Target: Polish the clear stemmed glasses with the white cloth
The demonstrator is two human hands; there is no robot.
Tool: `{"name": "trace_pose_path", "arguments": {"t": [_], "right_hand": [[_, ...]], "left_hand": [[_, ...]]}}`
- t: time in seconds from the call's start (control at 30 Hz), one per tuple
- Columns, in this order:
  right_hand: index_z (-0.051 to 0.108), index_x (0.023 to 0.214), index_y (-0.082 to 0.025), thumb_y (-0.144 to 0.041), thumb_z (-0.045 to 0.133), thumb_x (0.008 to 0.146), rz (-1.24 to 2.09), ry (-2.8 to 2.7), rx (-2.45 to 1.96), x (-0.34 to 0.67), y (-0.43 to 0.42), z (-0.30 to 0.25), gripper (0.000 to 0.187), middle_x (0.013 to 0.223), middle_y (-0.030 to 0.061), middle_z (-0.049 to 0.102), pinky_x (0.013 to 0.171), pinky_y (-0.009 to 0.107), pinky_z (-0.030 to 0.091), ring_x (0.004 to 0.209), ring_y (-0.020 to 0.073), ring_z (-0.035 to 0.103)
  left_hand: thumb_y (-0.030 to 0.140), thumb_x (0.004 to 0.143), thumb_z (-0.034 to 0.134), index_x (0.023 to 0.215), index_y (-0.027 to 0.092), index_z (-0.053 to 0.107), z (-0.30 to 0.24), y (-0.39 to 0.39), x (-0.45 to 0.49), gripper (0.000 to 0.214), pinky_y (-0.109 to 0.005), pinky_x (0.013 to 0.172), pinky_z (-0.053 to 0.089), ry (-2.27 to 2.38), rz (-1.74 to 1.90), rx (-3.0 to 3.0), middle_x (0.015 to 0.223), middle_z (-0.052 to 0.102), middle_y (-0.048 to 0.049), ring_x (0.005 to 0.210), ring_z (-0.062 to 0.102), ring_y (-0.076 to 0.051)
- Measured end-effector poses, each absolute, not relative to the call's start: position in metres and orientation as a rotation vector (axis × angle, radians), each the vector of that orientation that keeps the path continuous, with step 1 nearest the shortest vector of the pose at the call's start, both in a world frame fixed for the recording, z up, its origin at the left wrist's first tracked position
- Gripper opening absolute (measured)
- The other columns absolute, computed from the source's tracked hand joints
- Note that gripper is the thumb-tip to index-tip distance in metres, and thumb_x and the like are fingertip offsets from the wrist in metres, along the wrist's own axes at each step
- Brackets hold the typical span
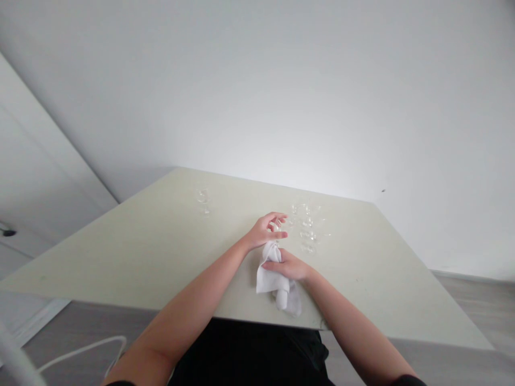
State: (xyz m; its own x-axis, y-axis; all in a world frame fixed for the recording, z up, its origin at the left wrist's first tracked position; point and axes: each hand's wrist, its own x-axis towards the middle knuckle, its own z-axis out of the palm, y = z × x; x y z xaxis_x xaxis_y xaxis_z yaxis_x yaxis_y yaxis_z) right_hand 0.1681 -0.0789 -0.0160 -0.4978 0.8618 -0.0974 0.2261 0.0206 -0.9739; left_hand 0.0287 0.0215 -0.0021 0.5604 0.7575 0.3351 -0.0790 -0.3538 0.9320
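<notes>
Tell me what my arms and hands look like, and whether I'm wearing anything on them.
The left hand and right hand are bare, with no gloves, and no watch, ring or bracelet shows. The forearms are uncovered too. Only the edges of a black left sleeve and right sleeve show at the bottom of the picture, matching the black clothing between the arms.

I see a plain white cloth [277,283], 1 clear, colourless glass [204,198] and an equally colourless cluster of glasses [309,228]. The table [140,252] is pale cream, the clothing [249,348] is black, and the floor [475,300] looks like grey wood-grain.
</notes>
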Motion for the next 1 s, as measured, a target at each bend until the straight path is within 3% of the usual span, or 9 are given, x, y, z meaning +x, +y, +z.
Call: {"name": "trace_pose_path", "arguments": {"t": [0.4,1.0], "right_hand": [[0.06,0.082,-0.019,-0.041,0.067,0.084,1.511,-1.764,-1.07,0.168,-0.0777,-0.0184,0.023,0.073,-0.0001,0.06,0.065,0.029,0.046,0.066,0.0143,0.052],[0.061,0.081,-0.022,-0.042,0.066,0.083,1.512,-1.762,-1.136,0.1683,-0.0786,-0.0162,0.021,0.075,0.0012,0.061,0.069,0.033,0.046,0.071,0.018,0.054]], "left_hand": [[0.046,0.064,0.084,0.123,0.018,0.062,-0.0016,0.0215,0.0286,0.069,-0.026,0.077,0.046,0.574,0.969,1.728,0.11,0.062,-0.0095,0.097,0.057,-0.018],[0.044,0.065,0.084,0.123,0.017,0.062,-0.0026,0.022,0.0291,0.067,-0.027,0.077,0.046,0.561,0.976,1.729,0.109,0.062,-0.0096,0.097,0.057,-0.018]]}}
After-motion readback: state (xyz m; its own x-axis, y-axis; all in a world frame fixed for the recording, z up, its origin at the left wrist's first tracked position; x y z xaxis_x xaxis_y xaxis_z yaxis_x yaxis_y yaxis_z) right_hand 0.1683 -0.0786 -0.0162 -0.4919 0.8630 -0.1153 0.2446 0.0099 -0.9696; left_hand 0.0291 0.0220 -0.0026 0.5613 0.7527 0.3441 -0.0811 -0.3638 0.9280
